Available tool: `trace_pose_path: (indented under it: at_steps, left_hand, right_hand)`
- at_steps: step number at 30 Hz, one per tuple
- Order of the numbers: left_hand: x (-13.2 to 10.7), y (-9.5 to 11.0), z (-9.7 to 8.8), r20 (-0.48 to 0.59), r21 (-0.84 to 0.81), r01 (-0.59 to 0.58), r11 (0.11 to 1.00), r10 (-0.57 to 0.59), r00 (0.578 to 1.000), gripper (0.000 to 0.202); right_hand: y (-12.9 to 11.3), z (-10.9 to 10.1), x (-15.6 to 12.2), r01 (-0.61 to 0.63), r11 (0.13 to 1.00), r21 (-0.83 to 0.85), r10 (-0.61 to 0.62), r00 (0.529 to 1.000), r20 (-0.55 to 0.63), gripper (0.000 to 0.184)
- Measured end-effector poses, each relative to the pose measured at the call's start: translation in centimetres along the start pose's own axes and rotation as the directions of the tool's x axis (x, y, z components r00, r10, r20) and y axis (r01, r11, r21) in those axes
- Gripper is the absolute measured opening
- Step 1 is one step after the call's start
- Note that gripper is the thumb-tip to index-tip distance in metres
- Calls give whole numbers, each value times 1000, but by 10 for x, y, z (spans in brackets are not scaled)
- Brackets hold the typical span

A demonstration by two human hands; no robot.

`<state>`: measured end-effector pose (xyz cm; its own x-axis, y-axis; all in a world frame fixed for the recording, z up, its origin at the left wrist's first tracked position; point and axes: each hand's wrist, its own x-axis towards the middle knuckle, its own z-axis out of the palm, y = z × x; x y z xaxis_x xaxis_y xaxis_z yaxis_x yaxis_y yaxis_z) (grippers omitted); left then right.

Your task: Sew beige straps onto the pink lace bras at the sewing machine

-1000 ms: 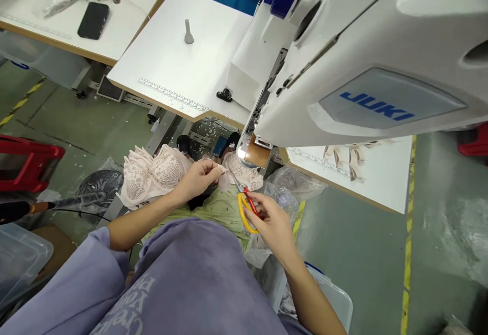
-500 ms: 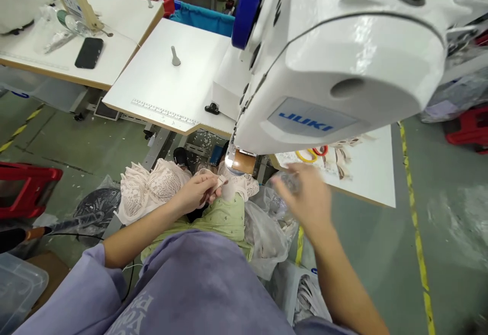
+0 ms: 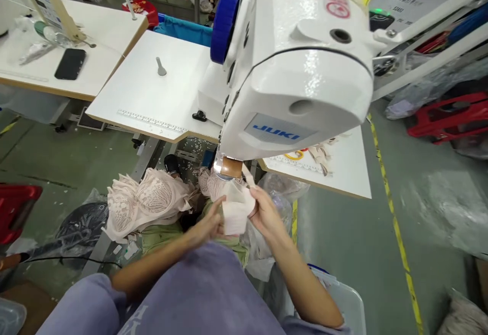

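Observation:
Just below the head of a white sewing machine (image 3: 274, 101), both hands hold a pale pink bra (image 3: 235, 215) by a smooth fabric part. My left hand (image 3: 211, 223) pinches its left edge, the fingertips partly behind the cloth. My right hand (image 3: 266, 211) grips the right side, where a narrow pale strip (image 3: 248, 176) runs up toward the machine. Lace of the same colour (image 3: 209, 181) shows behind, under the needle area, which is hidden by the machine's head. To the left, a lace bra (image 3: 147, 198) with moulded cups lies over the lap.
A white machine table (image 3: 152, 86) carries a printed ruler and a grey peg (image 3: 160, 67). Yellow-handled scissors (image 3: 294, 155) and beige strips (image 3: 321, 157) lie on its right part. A phone (image 3: 70, 64) rests on the neighbouring table. Plastic bags (image 3: 284, 186) hang below right.
My right hand has come left from beside the scissors and taken hold of the bra's fabric. The smooth part is now spread between both hands. The view has shifted.

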<state>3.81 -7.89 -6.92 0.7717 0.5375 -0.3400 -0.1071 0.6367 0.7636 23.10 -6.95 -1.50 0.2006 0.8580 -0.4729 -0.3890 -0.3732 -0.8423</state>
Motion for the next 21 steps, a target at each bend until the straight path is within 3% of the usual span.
trace_pose_path:
  at_steps: [1,3,6,8,10,12,14,15,19,21]
  left_hand:
    - [3,-8,8,31,-108,-23,994,26,999,108]
    - [4,-10,21,-27,-154,-163,975,161,987,114]
    - [-4,15,26,-51,155,-377,913,389,920,106]
    - [-11,40,19,76,443,-494,748,518,852,109]
    - [-14,65,10,209,683,-547,484,588,781,112]
    - [-11,85,2,263,856,-464,228,580,771,105]
    - [-6,98,-2,234,953,-302,33,555,799,95]
    - [-3,102,-4,209,973,-226,-36,540,815,91]
    - [2,111,-5,157,978,-72,-198,459,874,73]
    - [1,114,-4,150,970,-47,-239,431,890,69]
  right_hand:
    - [2,9,-6,-66,992,107,61,997,51,35]
    - [2,24,-21,-135,971,196,106,983,150,35]
    - [-7,32,-37,-72,981,180,30,974,225,31]
    - [-18,31,-38,61,993,105,-83,973,213,28]
    - [-29,29,-26,253,965,-75,-235,954,187,24]
    - [-36,28,-6,451,832,-324,-428,892,145,19]
    - [-37,29,18,529,689,-495,-560,823,100,13]
    - [-35,30,30,533,676,-508,-581,810,77,11]
    - [-26,31,61,462,842,-278,-466,883,59,19]
    - [-26,29,68,468,844,-263,-466,882,72,22]
